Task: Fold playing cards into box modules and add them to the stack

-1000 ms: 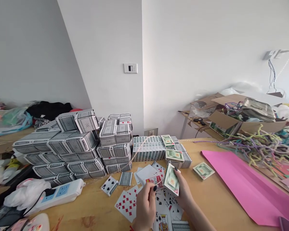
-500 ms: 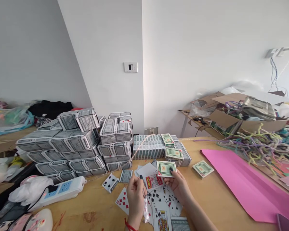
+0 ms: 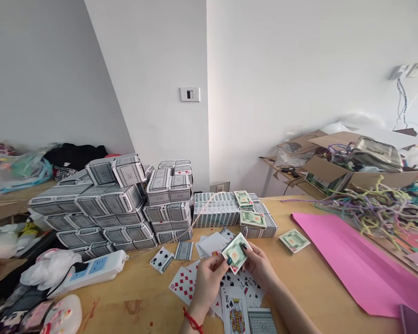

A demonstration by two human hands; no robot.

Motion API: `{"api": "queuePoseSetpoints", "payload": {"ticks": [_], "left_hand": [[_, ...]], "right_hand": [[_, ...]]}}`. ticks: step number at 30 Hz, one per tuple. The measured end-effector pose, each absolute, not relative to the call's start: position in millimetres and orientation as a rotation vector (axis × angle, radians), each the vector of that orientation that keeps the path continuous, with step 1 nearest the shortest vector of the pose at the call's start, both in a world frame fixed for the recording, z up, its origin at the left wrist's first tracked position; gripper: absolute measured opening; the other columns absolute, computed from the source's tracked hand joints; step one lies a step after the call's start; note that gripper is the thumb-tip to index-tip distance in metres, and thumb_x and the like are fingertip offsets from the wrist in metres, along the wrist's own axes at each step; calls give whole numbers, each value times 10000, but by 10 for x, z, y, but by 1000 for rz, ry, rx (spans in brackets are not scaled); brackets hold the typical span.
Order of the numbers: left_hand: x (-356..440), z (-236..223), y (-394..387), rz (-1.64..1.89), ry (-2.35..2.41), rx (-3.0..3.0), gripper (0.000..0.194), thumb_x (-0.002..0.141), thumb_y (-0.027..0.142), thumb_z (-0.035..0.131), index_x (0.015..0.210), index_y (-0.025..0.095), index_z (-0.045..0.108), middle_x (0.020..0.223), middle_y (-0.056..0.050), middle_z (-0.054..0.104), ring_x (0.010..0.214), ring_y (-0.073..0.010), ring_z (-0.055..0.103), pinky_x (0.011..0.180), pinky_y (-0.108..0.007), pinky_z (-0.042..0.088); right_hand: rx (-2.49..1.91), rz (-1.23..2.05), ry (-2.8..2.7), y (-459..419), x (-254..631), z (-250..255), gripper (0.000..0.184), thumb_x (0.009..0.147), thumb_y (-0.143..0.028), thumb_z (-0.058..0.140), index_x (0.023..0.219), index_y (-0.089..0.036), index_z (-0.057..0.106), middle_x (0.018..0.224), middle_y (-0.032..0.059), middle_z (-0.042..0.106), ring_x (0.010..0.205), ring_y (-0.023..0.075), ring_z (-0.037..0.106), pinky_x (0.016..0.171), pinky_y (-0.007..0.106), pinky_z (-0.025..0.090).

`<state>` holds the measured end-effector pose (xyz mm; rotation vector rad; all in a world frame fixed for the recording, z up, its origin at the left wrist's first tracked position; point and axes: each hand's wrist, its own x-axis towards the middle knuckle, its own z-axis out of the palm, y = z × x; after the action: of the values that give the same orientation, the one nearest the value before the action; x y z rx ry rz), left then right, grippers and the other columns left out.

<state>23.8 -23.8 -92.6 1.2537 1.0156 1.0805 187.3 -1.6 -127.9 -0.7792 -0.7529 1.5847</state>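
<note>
Between my hands, tilted, is a green-and-white playing card box (image 3: pixel 236 250) with a small red corner. My left hand (image 3: pixel 208 280), a red string at its wrist, pinches the lower left edge of that box. My right hand (image 3: pixel 262 268) grips the right side, its thumb on the front. Under both hands lie loose playing cards (image 3: pixel 235 311), face up and face down, among them a king and a ten of diamonds (image 3: pixel 184 284). The fingers behind the box are partly hidden.
Wrapped card blocks (image 3: pixel 107 199) are stacked at the left and centre. A row of card packs (image 3: pixel 216 211) stands behind my hands, and another green box (image 3: pixel 294 241) lies to the right. Around these are a power strip (image 3: pixel 97 271), pink paper (image 3: pixel 355 269) and tangled cords (image 3: pixel 362 199).
My left hand has moved up and right from beside the box and now grips it. The box has come down slightly and tilted. The clear plastic strip in my left hand no longer shows there.
</note>
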Motion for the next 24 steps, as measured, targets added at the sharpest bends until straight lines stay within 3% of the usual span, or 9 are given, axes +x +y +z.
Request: {"api": "queuePoseSetpoints", "payload": {"ticks": [4, 11, 17, 24], "left_hand": [[238, -903, -252, 1075, 993, 1235, 320, 728, 414, 616, 675, 108, 691, 630, -56, 632, 590, -144, 501, 562, -229, 384], [251, -895, -265, 1024, 995, 1222, 379, 702, 473, 617, 667, 101, 681, 553, -12, 529, 515, -98, 366, 491, -211, 291], [207, -886, -247, 933, 962, 1258, 436, 707, 534, 579, 659, 110, 670, 449, 67, 290, 451, -73, 225, 442, -213, 185], [239, -970, -259, 892, 872, 1190, 406, 750, 521, 544, 645, 136, 618, 450, 72, 294, 433, -69, 218, 440, -224, 163]], "right_hand": [[-783, 1587, -740, -2, 1869, -1283, 271, 709, -351, 690, 866, -138, 632, 569, 5, 615, 372, 76, 484, 359, 182, 389], [-819, 1590, -649, -8, 1905, -1261, 362, 708, -285, 697, 1036, -170, 597, 612, -4, 635, 377, 66, 494, 341, 153, 403], [-859, 1665, -586, 15, 1946, -1265, 297, 715, -264, 687, 970, -124, 626, 560, 0, 621, 365, 59, 474, 329, 135, 383], [-887, 1752, -516, 12, 1944, -1263, 158, 709, -263, 680, 722, -127, 600, 519, -6, 598, 362, 64, 465, 335, 147, 356]]}}
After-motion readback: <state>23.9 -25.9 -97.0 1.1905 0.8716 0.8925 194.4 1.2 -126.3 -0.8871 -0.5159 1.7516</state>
